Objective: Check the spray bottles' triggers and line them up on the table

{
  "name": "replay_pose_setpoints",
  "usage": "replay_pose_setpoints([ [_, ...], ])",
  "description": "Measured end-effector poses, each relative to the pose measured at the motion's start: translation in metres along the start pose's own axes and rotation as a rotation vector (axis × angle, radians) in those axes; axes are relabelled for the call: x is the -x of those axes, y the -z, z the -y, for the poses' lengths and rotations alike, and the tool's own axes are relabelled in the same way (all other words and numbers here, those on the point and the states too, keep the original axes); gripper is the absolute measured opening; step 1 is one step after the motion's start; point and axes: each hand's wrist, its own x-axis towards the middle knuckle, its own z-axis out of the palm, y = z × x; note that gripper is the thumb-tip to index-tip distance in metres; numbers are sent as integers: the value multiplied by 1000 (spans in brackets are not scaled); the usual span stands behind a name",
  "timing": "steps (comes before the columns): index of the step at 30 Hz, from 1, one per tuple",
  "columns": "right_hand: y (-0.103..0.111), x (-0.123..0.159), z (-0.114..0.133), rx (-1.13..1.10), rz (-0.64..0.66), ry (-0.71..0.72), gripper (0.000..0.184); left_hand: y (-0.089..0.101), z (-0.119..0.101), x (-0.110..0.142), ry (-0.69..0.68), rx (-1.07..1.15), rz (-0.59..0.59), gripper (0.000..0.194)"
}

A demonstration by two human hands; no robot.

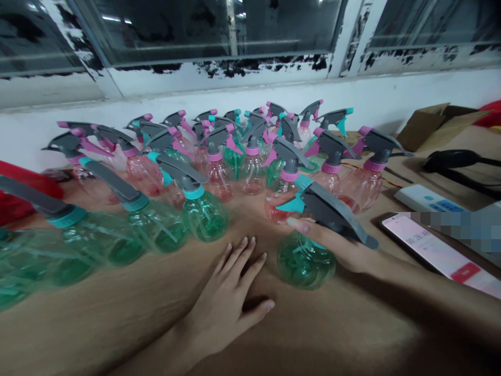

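I see the left hand lying loose and flat on the desk at lower centre; the right hand grasps a green spray bottle around its neck, right of centre. Farther back, pink bottles crowd mid-frame, below a window.

The right hand partly hides its green spray bottle.

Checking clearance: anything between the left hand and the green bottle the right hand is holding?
Nothing visible: only tabletop shows between the left hand and the green bottle in the right hand. The nearest pink bottle stands beyond the held one, not between.
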Motion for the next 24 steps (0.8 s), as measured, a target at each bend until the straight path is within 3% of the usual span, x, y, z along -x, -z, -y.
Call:
replay_pose_setpoints([
  [24, 0, -2, 3, -5, -2, -24, 34, 1, 0, 1, 4, 13, 14, 62],
])
